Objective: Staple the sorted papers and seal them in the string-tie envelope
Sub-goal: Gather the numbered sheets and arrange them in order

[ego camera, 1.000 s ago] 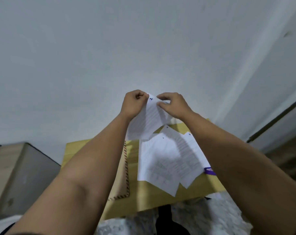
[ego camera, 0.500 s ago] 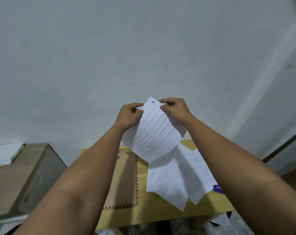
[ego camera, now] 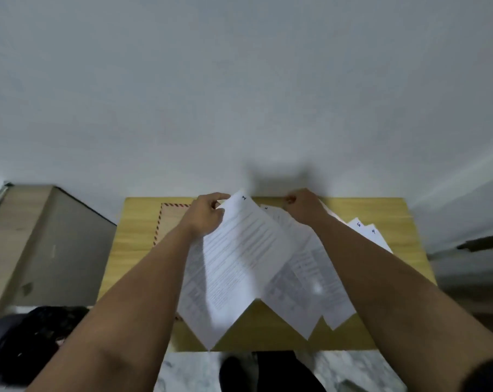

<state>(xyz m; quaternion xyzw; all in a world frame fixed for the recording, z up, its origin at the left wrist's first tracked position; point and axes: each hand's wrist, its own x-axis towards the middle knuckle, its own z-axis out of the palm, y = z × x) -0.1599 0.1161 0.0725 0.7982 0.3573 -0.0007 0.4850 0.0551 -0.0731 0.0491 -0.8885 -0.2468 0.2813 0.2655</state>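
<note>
- Where marbled floor (ego camera: 352,369) ends, a yellow wooden desk (ego camera: 409,222) stands against a pale wall (ego camera: 239,80), beside a grey cabinet (ego camera: 56,244).
- Sheet 1 (ego camera: 239,264) slants, numbered corner farthest; more papers (ego camera: 304,278) fan rightward, over the striped-edge envelope (ego camera: 169,213).
- Left hand (ego camera: 205,216) fingers pinch sheet 1; right hand (ego camera: 304,207) fingers curl on the papers' top edge.

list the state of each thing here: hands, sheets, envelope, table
left hand: grips the top edge of sheet 1
right hand: fingers curled at the top of sheet 2
sheet 1: held up, tilted, off the table
sheet 2: on the table, partly under sheet 1
other sheets: fanned on the table, under the right arm
envelope: flat on the table, mostly hidden by the left arm
table: bears the papers and envelope
</note>
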